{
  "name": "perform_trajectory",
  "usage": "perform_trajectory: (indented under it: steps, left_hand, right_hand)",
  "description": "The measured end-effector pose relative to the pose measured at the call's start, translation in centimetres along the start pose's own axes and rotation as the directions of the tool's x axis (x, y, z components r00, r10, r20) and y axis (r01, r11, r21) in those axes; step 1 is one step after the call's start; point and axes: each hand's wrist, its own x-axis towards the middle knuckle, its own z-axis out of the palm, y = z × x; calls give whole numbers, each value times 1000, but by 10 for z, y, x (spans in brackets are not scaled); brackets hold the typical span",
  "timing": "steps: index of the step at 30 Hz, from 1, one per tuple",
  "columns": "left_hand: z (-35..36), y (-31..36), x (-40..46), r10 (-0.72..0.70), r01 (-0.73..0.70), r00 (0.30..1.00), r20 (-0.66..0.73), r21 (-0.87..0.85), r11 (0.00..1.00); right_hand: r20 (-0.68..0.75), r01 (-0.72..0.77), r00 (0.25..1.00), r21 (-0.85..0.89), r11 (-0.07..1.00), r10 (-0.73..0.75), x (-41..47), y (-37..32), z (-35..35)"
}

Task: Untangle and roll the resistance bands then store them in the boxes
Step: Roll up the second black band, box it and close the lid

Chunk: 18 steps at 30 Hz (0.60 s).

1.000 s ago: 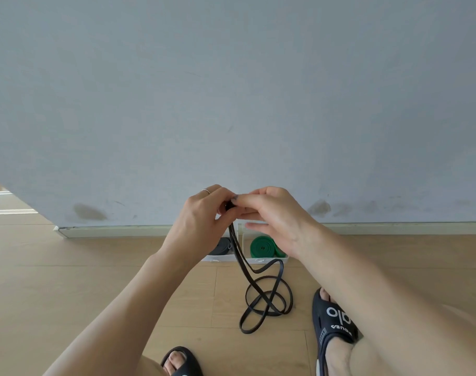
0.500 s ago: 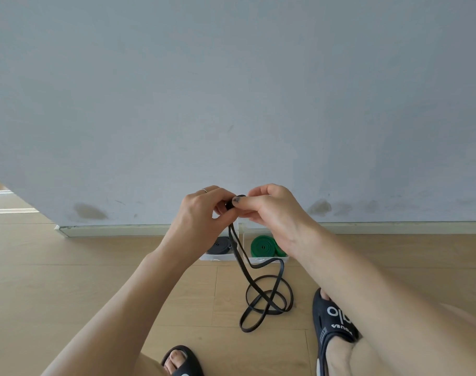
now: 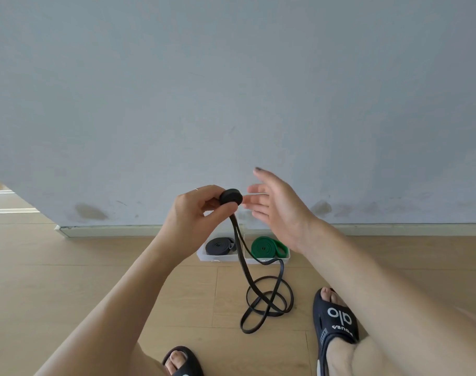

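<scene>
My left hand (image 3: 193, 213) pinches the small rolled start of a black resistance band (image 3: 231, 197) in the air before the wall. The rest of that band hangs down and lies in loose loops (image 3: 269, 299) on the wood floor. My right hand (image 3: 277, 210) hovers just right of the roll, fingers spread, holding nothing. On the floor by the wall stand two clear boxes: the left box (image 3: 204, 257) holds a rolled dark grey band (image 3: 220, 246), the right box (image 3: 285, 259) a rolled green band (image 3: 266, 247).
A grey wall (image 3: 231, 104) with a skirting board (image 3: 109, 230) rises just behind the boxes. My feet in black slides show at the bottom, the right one (image 3: 336, 318) beside the loops, the left one (image 3: 181, 360) at the lower edge.
My right hand has let go of the roll and opened, moving off to the right. The left hand keeps the rolled end. The band's loops on the floor lie much as before.
</scene>
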Motion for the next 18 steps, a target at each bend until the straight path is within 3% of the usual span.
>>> perform_trajectory:
  steps: [2,6,9,13,18]
  left_hand:
    - [-1,3,-1,-45,50,998,45,-121,991]
    - [-3,4,-4,-32,64,993,115,-291,955]
    - [-12,-2,-4,-1,37,990,141,-247,968]
    - [-19,-9,-6,56,-20,981,188,-189,982]
    - [-10,-10,-3,311,-320,938,152,38,947]
  right_hand:
    - [120,10,993,52,999,-16,5,4,4]
    - [433,49,901,-35,998,-29,-2,12,17]
    - [448,87,893,-236,968,29,-4,7,13]
    - [474,121,878,-337,934,57,-2,-4,-3]
    - [482,174,875,-404,898,48,-4,-10,-19]
